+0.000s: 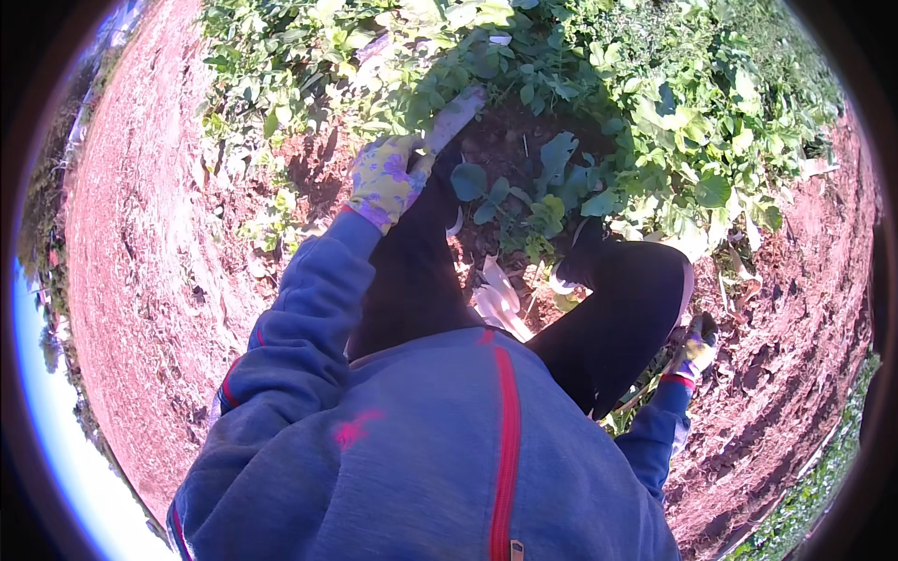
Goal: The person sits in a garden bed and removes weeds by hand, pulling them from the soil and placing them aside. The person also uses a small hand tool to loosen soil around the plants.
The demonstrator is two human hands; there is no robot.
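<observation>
Grip at the left hand (385,179), gloved in yellow with purple patches, is hard to read: the fingers point forward and bend toward a pale, flat, elongated piece (455,120), which slants from the glove up to the right into the greenery. Whether the fingers clasp this piece or only lie against it, I cannot tell. Its far end meets the edge of the leafy plants (524,75), which spread across the top, bright in the sun and darker under a rounded shadow.

Low on the other side, well apart from the first, the right hand (696,353) hangs out past the right knee, over the soil. It wears a yellowish glove with a red band at the wrist; a dark patch shows at its fingertips, and what it holds, if anything, I cannot make out.

Between the knees of the black trousers (629,304) stands a clump of broad green leaves (557,173) in the shaded part, in front of the person. Just below it, near the feet, lie pale dry pieces (498,299). A blue jacket (412,449) with a red zip (506,421) fills the bottom, and reddish soil (140,252) stretches away at both sides
</observation>
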